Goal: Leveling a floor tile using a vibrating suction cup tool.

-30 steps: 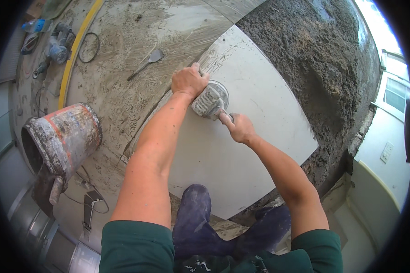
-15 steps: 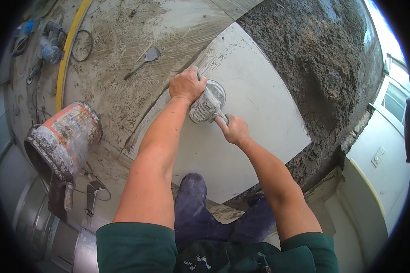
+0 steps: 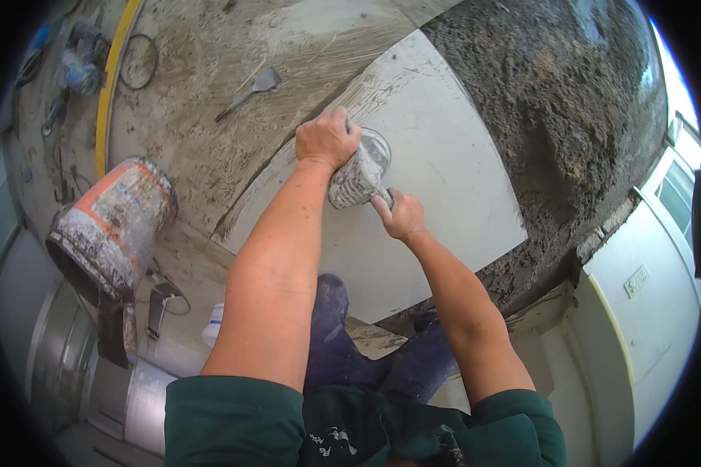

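A large pale tile [image 3: 452,179] lies in front of me, smeared with grey mortar along its far left edge. On it stands a mortar-caked hand tool [image 3: 352,184] with a ribbed body and a clear round disc, like a suction cup, at its base. My left hand [image 3: 327,140] is closed round the tool's upper left end, its thumb toward the disc. My right hand [image 3: 402,215] is closed on the short handle at the tool's lower right. Both palms hide part of what they grip.
Dark loose mortar [image 3: 545,109] borders the tile on the right. At left are a tipped, mortar-crusted bucket [image 3: 121,226], a yellow straightedge [image 3: 110,101] and a blue-grey power tool [image 3: 79,71]. A small margin trowel [image 3: 265,79] lies beyond my left hand. My knees are near the tile's front edge.
The view has shifted slightly. Both hands keep their grip on the tool, which stays at nearly the same spot on the tile. A white container now shows beside my left forearm.
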The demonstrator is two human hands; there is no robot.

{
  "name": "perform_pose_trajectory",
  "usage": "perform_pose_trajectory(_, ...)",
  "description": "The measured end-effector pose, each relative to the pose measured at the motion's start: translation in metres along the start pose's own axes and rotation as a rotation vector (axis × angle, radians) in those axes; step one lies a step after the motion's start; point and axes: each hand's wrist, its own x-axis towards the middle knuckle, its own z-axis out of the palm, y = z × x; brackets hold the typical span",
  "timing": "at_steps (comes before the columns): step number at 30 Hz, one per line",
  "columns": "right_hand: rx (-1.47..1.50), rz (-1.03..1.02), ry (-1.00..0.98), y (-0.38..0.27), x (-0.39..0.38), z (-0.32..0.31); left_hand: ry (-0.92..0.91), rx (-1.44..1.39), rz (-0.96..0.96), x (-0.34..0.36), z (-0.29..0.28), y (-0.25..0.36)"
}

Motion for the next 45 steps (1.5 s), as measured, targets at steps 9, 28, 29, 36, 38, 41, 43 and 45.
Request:
perform_pose_trajectory(9, 0.024, -0.066, 0.027, 0.014, 0.002, 0.013, -0.029, -0.060, 0.018, -0.001, 0.006, -0.005)
perform_pose_trajectory(28, 0.048, 0.022, -0.014, 0.000, -0.002, 0.003, -0.022, 0.004, 0.083, 0.005, 0.002, -0.003)
perform_pose_trajectory(29, 0.046, 0.017, -0.019, 0.000, -0.002, 0.002, -0.016, 0.008, 0.088, 0.004, 0.003, -0.003)
perform_pose_trajectory(36, 0.038, 0.021, -0.029, 0.004, -0.001, 0.006, -0.003, 0.024, 0.119, 0.003, 0.005, -0.005)
perform_pose_trajectory(38, 0.045, 0.015, -0.016, 0.005, -0.002, 0.007, -0.008, 0.023, 0.124, 0.003, 0.005, -0.006)
perform_pose_trajectory(41, 0.052, 0.014, -0.019, 0.005, -0.002, 0.006, 0.000, 0.022, 0.133, 0.002, 0.003, -0.003)
perform_pose_trajectory(43, 0.053, 0.005, 0.004, 0.004, -0.003, 0.009, 0.015, 0.026, 0.136, 0.005, 0.001, -0.002)
perform_pose_trajectory(45, 0.056, -0.003, 0.025, 0.005, -0.003, 0.011, 0.001, 0.033, 0.115, 0.009, 0.000, -0.001)
